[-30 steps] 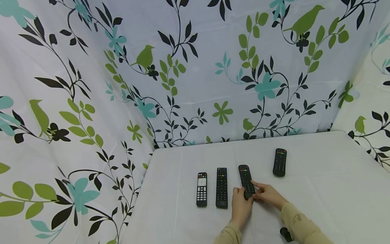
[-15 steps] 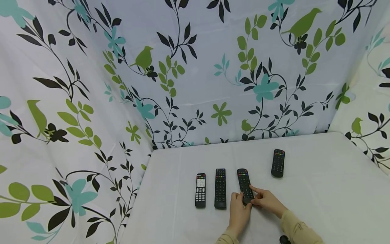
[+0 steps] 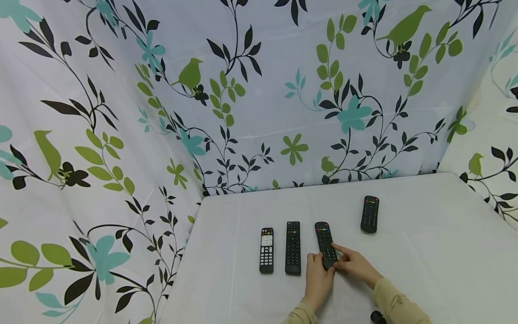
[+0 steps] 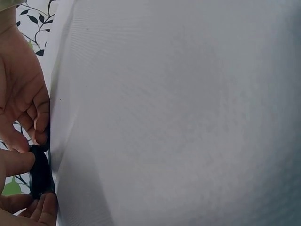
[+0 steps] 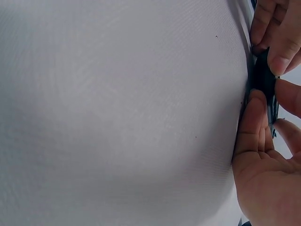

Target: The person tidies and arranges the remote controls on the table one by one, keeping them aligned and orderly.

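In the head view a black remote control [image 3: 324, 240] lies tilted on the white-covered table, its far end leaning left. My left hand [image 3: 318, 279] pinches its near end from the left. From the right, my right hand [image 3: 357, 267] grips the same remote, with the index finger reaching along its side. The thumbs come close together at its near end. Both wrist views show the dark end of this remote [image 4: 41, 172] edge-on between the fingers of the two hands. The fingers partly cover its lower end.
To the left a long black remote [image 3: 293, 247] and one with white keys [image 3: 266, 249] lie side by side. Another black remote [image 3: 370, 213] lies farther back on the right. A dark object [image 3: 378, 317] shows beside the right sleeve. Patterned curtains [image 3: 243, 112] surround the white table [image 3: 425, 234].
Both hands have drawn the held remote slightly toward the person during the first half second. Since then the hands and the remote have stayed almost still.
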Demonstrator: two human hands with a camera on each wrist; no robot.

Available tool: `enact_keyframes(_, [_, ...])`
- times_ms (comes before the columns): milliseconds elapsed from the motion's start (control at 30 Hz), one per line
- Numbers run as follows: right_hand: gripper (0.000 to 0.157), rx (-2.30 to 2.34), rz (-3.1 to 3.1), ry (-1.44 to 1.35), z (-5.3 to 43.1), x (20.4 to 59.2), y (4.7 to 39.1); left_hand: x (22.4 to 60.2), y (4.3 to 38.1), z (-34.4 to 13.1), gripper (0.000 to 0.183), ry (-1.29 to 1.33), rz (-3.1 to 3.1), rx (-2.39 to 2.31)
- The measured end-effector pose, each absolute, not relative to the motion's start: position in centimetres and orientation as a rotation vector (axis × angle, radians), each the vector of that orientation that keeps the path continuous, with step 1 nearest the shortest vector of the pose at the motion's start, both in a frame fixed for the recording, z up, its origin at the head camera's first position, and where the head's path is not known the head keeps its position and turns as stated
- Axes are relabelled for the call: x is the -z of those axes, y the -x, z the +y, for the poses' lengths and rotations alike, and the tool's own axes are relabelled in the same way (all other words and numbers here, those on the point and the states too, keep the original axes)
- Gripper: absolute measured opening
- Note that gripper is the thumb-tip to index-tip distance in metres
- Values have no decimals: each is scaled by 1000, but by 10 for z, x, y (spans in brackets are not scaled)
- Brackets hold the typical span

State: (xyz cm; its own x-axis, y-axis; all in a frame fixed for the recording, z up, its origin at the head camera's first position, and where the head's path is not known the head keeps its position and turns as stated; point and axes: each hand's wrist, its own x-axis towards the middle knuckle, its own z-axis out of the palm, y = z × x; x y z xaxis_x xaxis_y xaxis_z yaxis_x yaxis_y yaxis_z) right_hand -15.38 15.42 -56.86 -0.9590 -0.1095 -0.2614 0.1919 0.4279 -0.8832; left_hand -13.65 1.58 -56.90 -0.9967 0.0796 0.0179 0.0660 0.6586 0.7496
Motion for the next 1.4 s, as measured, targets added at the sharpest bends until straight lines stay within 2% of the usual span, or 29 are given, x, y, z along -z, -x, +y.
enact_keyframes(367, [59,1546,2405,-148,152,566,153,573,139,15,60,-138,2853,-1260])
enact_keyframes(700, [52,1560,2366,-171,165,554,143,569,142,14,54,-207,2868,-1260])
enact_keyframes(1000, [52,1517,2378,-179,193,547,144,556,154,16,49,-255,3050,-1061])
enact_keyframes(1400, [56,1508,2517,-311,239,523,165,538,181,45,46,-438,2979,-1021])
